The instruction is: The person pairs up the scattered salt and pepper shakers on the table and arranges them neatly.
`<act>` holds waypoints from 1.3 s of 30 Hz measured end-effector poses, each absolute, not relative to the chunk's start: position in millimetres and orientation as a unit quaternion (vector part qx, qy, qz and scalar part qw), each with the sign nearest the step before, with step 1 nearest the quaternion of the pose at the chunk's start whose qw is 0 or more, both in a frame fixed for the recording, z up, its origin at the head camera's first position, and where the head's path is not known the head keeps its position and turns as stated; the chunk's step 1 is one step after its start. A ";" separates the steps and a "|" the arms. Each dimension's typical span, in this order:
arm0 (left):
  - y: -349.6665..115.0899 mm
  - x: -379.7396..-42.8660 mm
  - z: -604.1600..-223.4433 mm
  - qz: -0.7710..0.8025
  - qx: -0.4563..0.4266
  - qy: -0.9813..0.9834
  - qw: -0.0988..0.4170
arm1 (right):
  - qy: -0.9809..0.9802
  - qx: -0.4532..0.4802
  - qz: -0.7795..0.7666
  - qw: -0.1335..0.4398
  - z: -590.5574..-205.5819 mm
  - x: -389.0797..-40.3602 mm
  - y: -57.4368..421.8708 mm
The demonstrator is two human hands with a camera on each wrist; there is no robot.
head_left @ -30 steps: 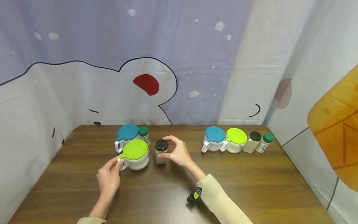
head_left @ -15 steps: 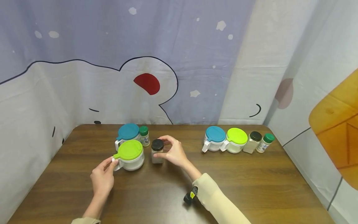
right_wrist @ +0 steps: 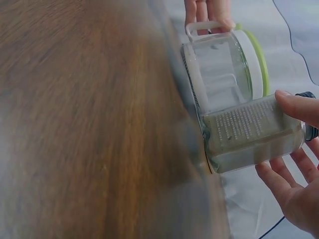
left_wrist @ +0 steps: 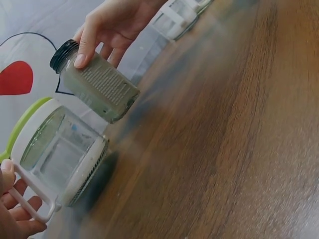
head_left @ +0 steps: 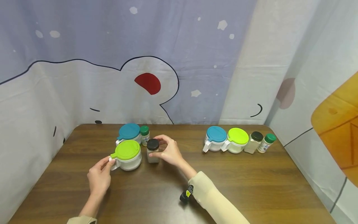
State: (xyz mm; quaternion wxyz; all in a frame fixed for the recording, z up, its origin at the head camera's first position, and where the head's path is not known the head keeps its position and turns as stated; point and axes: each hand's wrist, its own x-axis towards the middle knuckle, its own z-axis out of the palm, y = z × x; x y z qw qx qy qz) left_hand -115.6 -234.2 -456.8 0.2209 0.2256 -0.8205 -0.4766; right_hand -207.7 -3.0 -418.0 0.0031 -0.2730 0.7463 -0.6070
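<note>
In the head view, my left hand (head_left: 99, 178) grips the white handle of a clear seasoning jar (head_left: 128, 152) with a lime-green lid. Its fingers curl through the handle (left_wrist: 35, 191) in the left wrist view. My right hand (head_left: 170, 152) pinches a square glass spice jar (head_left: 153, 155) with a black cap, thumb on the near side and fingers behind. Printed text shows on this spice jar (right_wrist: 244, 124) in the right wrist view. Both jars are upright, side by side and close together. Behind them stand a blue-lidded seasoning jar (head_left: 129, 131) and a green-capped shaker bottle (head_left: 145, 137).
A row at the back right of the wooden table (head_left: 223, 180) holds another blue-lidded jar (head_left: 216, 137), a lime-lidded jar (head_left: 237, 140), a black-capped spice jar (head_left: 253, 143) and a green-capped bottle (head_left: 267, 143). A patterned curtain (head_left: 193, 62) hangs behind the table.
Both hands have moved left with the lime-lidded jar and the black-capped spice jar still held. The right-hand row has stayed in place.
</note>
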 end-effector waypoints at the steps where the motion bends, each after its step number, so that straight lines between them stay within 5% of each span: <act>1: -235.0 -116.0 -457.0 -0.475 0.227 -0.821 0.220 | 0.745 -0.274 -0.608 0.003 -418.4 -208.0 -4.1; 39: -245.6 -118.3 -466.7 -0.466 0.244 -0.820 0.228 | 0.775 -0.280 -0.566 -0.025 -461.0 -228.6 -32.1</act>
